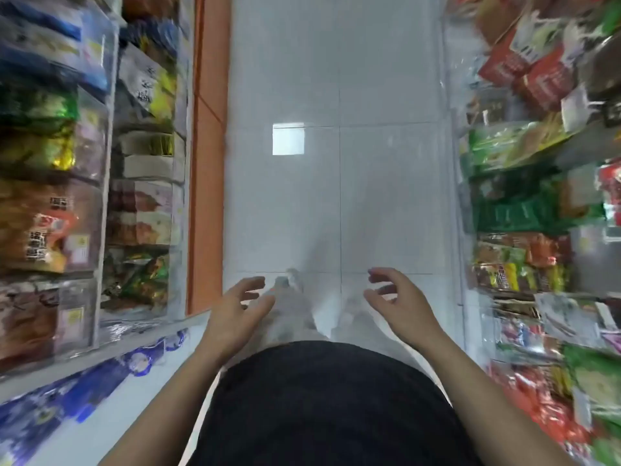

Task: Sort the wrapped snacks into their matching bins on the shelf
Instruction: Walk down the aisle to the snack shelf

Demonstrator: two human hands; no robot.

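I stand in a narrow shop aisle and the picture is blurred by motion. My left hand (235,307) and my right hand (396,297) hang in front of my waist over the floor, fingers loosely spread and slightly curled, holding nothing. Clear bins of wrapped snacks (50,223) line the shelf on the left. More wrapped snacks (517,264) in red, green and brown packets fill the shelf on the right. Neither hand touches a shelf or a packet.
A white tiled floor (336,179) runs straight ahead between the two shelves. An orange strip (205,163) edges the left shelf's base. Blue packets (84,395) lie on the lowest left ledge near my left arm.
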